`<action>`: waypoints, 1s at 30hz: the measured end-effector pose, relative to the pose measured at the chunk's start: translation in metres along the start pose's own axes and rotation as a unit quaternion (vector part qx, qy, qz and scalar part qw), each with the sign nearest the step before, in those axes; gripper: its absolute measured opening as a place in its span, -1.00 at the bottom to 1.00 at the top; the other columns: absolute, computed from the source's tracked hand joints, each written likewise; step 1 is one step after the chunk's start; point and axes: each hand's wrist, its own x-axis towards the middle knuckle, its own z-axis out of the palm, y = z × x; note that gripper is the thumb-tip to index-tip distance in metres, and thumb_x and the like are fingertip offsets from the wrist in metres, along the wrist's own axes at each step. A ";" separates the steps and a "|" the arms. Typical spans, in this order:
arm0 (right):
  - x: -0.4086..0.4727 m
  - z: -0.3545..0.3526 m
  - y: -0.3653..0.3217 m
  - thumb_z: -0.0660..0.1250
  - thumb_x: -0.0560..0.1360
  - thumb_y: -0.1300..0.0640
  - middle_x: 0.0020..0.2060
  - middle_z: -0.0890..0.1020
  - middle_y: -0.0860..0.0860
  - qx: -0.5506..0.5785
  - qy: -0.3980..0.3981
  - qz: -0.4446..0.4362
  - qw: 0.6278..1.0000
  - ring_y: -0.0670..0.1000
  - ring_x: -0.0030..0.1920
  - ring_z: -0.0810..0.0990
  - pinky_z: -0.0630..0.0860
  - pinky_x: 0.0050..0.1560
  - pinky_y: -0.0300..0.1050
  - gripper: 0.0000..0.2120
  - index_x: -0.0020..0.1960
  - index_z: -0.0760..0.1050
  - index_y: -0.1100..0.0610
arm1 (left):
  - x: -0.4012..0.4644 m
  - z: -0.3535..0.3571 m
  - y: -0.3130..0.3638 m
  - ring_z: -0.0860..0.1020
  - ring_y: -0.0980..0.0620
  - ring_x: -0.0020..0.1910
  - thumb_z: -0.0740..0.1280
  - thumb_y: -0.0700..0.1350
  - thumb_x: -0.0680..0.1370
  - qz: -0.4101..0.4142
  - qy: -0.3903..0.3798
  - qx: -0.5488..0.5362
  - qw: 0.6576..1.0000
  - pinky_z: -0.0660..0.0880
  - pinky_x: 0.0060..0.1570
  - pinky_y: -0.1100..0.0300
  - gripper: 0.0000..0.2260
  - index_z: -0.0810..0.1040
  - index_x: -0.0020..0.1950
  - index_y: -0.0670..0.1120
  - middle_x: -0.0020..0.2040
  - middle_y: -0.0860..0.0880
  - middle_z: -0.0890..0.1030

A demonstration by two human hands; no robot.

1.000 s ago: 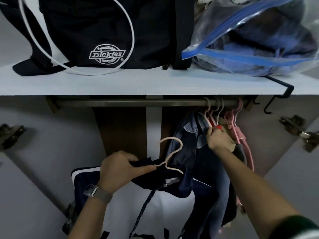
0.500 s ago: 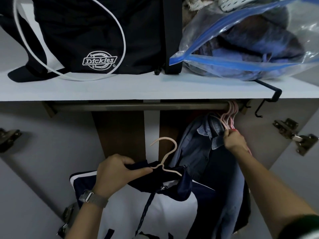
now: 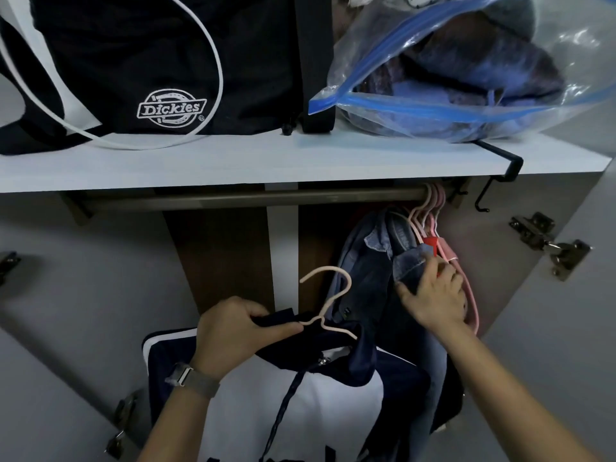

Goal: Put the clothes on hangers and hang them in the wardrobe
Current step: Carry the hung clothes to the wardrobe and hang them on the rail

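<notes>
Several garments already hang at the far right end of the wardrobe rail (image 3: 250, 200), bunched on pink hangers (image 3: 430, 211), so part of the job looks done; most of the rail to their left is bare. Above it, the white shelf (image 3: 233, 165) carries a black bag (image 3: 150, 61) with a Dickies logo and a clear zip bag (image 3: 466, 68) stuffed with clothes. Below, a navy and white jacket (image 3: 300, 395) is already threaded on a cream hanger (image 3: 328, 295), whose hook stands free, well below the rail and not yet caught on it. The left hand (image 3: 233, 331) grips the jacket's collar and the hanger's neck together, holding the piece up in front of the open wardrobe. The right hand (image 3: 433, 295) presses with spread fingers against a hanging denim shirt (image 3: 376, 261), seemingly holding the bunch aside; whether it pinches any cloth cannot be told. What seems left is lifting the hook onto the bare rail; whether more clothes wait out of view is unknown.
</notes>
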 end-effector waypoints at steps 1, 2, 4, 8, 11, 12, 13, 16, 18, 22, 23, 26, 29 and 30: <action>-0.015 0.003 0.001 0.29 0.48 -0.22 0.26 0.40 0.19 0.036 -0.004 -0.039 0.999 0.25 0.35 0.32 0.39 0.27 0.16 -0.39 0.40 0.24 0.06 | 0.002 0.001 0.000 0.53 0.04 -0.45 0.26 0.58 0.11 0.005 -0.003 0.000 1.000 0.28 -0.51 0.29 -0.35 0.60 -0.46 -0.03 -0.53 0.05 0.53; -0.032 0.003 0.001 0.25 0.48 -0.26 0.16 0.51 0.10 0.092 -0.024 -0.082 0.992 0.17 0.25 0.44 0.44 0.21 0.12 -0.50 0.28 0.36 0.01 | 0.004 0.002 0.001 0.53 0.04 -0.45 0.23 0.60 0.09 0.008 -0.006 -0.001 1.000 0.30 -0.50 0.26 -0.32 0.60 -0.45 -0.03 -0.52 0.05 0.54; -0.060 -0.002 -0.002 0.16 0.44 -0.38 -0.10 0.64 -0.08 0.209 -0.089 -0.134 0.965 -0.05 -0.02 0.60 0.51 0.06 0.03 -0.55 0.00 0.50 -0.03 | 0.008 0.004 0.004 0.55 0.08 -0.45 0.24 0.61 0.09 0.010 -0.014 -0.013 1.000 0.37 -0.46 0.21 -0.34 0.62 -0.43 0.00 -0.50 0.07 0.56; -0.087 -0.012 -0.001 0.07 0.42 -0.49 -0.19 0.66 -0.06 0.290 -0.187 -0.172 0.922 -0.09 -0.12 0.63 0.53 0.06 -0.01 -0.48 -0.07 0.53 -0.10 | 0.013 0.008 0.011 0.55 0.14 -0.43 0.32 0.48 0.14 0.011 -0.017 -0.017 1.000 0.38 -0.44 0.24 -0.49 0.61 -0.44 0.03 -0.49 0.09 0.57; -0.092 -0.016 0.006 0.19 0.48 -0.39 -0.21 0.64 -0.01 0.332 -0.212 -0.188 0.900 -0.04 -0.14 0.60 0.51 0.03 -0.01 -0.61 -0.06 0.54 -0.10 | 0.015 0.009 0.007 0.55 0.09 -0.43 0.26 0.56 0.13 0.015 0.000 -0.020 1.000 0.41 -0.43 0.16 -0.37 0.61 -0.43 -0.02 -0.48 0.02 0.57; -0.095 -0.017 0.007 0.24 0.50 -0.33 -0.24 0.62 -0.01 0.343 -0.219 -0.193 0.893 -0.07 -0.18 0.56 0.50 -0.02 -0.06 -0.68 -0.09 0.54 -0.10 | 0.015 0.009 0.006 0.55 0.08 -0.43 0.23 0.60 0.11 0.016 0.008 -0.019 1.000 0.42 -0.42 0.12 -0.32 0.60 -0.43 -0.03 -0.47 0.01 0.56; -0.099 -0.017 0.005 0.27 0.51 -0.28 -0.28 0.59 -0.03 0.352 -0.221 -0.199 0.888 -0.12 -0.22 0.52 0.47 -0.08 -0.11 -0.73 -0.12 0.54 -0.09 | 0.014 0.009 0.004 0.55 0.07 -0.43 0.19 0.62 0.09 0.016 0.013 -0.018 1.000 0.45 -0.41 0.08 -0.29 0.60 -0.42 -0.04 -0.47 0.00 0.57; -0.110 -0.012 -0.002 0.24 0.44 -0.40 -0.36 0.49 0.00 0.363 -0.191 -0.206 0.888 -0.14 -0.29 0.44 0.40 -0.22 -0.10 -0.44 -0.21 0.49 0.13 | 0.011 0.010 0.004 0.56 0.07 -0.40 0.17 0.63 0.10 0.028 0.012 -0.016 0.999 0.49 -0.37 0.04 -0.24 0.61 -0.39 -0.07 -0.43 -0.01 0.59; -0.118 -0.008 -0.007 0.22 0.40 -0.46 -0.41 0.45 0.05 0.371 -0.163 -0.198 0.893 -0.12 -0.33 0.41 0.36 -0.28 -0.09 -0.30 -0.27 0.44 0.23 | 0.008 0.012 0.004 0.55 0.07 -0.41 0.18 0.60 0.13 0.046 0.018 -0.007 0.999 0.42 -0.44 0.13 -0.28 0.59 -0.41 -0.07 -0.46 0.01 0.57; -0.127 -0.006 -0.016 0.28 0.40 -0.40 -0.45 0.37 0.10 0.401 -0.130 -0.163 0.892 -0.05 -0.37 0.34 0.28 -0.30 -0.09 -0.27 -0.33 0.35 0.32 | 0.004 0.012 0.000 0.53 0.09 -0.41 0.22 0.53 0.21 0.089 0.056 0.014 0.994 0.29 -0.53 0.34 -0.43 0.52 -0.48 0.02 -0.50 0.09 0.52; -0.129 -0.007 -0.018 0.31 0.41 -0.38 -0.45 0.32 0.07 0.404 -0.124 -0.150 0.894 -0.05 -0.38 0.30 0.24 -0.32 -0.10 -0.28 -0.36 0.31 0.32 | 0.004 0.012 -0.002 0.52 0.09 -0.43 0.22 0.52 0.25 0.107 0.075 0.025 0.991 0.29 -0.54 0.35 -0.46 0.51 -0.47 0.04 -0.51 0.09 0.50; -0.128 -0.014 -0.024 0.37 0.37 -0.25 -0.48 0.22 0.04 0.408 -0.089 -0.094 0.904 -0.04 -0.42 0.20 0.16 -0.37 -0.13 -0.34 -0.41 0.22 0.31 | 0.007 0.021 -0.010 0.51 0.18 -0.28 0.22 0.37 0.42 0.167 0.131 0.065 0.975 0.42 -0.32 0.28 -0.57 0.60 -0.20 0.03 -0.27 0.15 0.59; -0.124 -0.021 -0.024 0.37 0.34 -0.22 -0.50 0.21 0.02 0.409 -0.060 -0.051 0.909 -0.05 -0.44 0.18 0.13 -0.39 -0.12 -0.40 -0.44 0.20 0.26 | 0.011 0.028 -0.021 0.46 0.10 0.06 0.22 0.22 0.47 0.181 0.130 0.071 0.972 0.34 0.09 0.22 -0.57 0.56 0.16 -0.04 0.07 0.08 0.58; -0.121 -0.021 -0.021 0.38 0.36 -0.21 -0.51 0.21 0.01 0.406 -0.058 -0.039 0.911 -0.05 -0.45 0.17 0.13 -0.38 -0.11 -0.41 -0.45 0.20 0.23 | 0.012 0.029 -0.023 0.46 0.10 0.08 0.20 0.20 0.48 0.179 0.108 0.065 0.976 0.37 0.13 0.19 -0.57 0.54 0.20 -0.04 0.11 0.07 0.57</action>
